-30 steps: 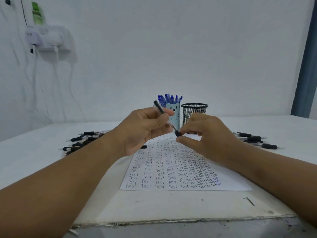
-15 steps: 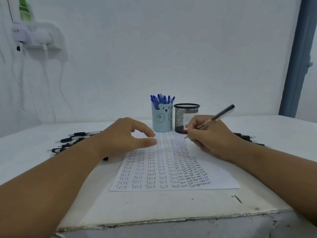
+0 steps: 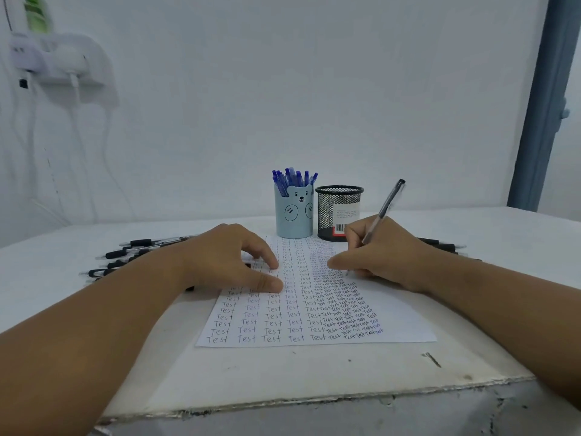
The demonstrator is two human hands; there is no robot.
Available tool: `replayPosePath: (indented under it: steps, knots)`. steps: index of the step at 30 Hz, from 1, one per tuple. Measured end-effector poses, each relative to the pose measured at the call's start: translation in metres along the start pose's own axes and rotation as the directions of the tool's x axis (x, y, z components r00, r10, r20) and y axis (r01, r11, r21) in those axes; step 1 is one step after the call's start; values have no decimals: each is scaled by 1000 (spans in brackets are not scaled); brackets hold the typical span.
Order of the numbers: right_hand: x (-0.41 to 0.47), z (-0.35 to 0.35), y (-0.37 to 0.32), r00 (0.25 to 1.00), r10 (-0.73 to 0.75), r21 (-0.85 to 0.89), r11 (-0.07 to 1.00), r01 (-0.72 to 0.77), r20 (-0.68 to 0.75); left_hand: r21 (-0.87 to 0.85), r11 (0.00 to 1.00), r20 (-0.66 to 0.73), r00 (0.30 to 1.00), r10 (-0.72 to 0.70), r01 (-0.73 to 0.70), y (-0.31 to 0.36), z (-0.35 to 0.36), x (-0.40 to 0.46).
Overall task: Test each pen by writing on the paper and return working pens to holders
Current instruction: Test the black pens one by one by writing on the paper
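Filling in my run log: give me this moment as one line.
right hand: grips black pen, tip on paper | left hand: presses paper flat | blue bear holder: blue pens | mesh holder

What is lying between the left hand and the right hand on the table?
In the head view, only the paper, filled with "Test" words, lies between the left hand and right hand.

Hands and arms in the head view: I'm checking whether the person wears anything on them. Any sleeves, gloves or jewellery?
Nothing is worn. The left hand and right hand are bare, without gloves, rings or watch, and both forearms are bare to the picture's edge, with no sleeve showing.
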State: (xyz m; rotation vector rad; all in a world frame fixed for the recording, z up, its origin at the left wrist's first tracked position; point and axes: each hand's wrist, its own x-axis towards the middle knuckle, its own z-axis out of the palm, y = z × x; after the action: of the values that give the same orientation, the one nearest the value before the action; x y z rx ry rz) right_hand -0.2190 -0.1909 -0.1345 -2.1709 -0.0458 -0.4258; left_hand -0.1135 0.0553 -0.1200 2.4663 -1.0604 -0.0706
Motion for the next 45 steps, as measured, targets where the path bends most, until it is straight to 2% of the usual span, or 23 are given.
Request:
replayPosePath:
  steps: [3, 17, 37, 45]
  knots:
    - [3, 0, 4, 1000, -8, -74, 997, 7, -11, -6, 1000, 10, 1000, -5, 5, -3, 0, 1]
    - [4, 1, 5, 1000, -12, -120, 993, 13, 9, -31, 999, 29, 1000, -6, 7, -1, 0, 2]
    - [6, 2, 8, 999, -32, -75, 997, 32, 2, -39, 999, 19, 1000, -4, 5, -4, 1, 3]
    - [6, 1, 6, 999, -41, -121, 992, 42, 11, -41, 999, 26, 1000, 0, 1, -4, 0, 3]
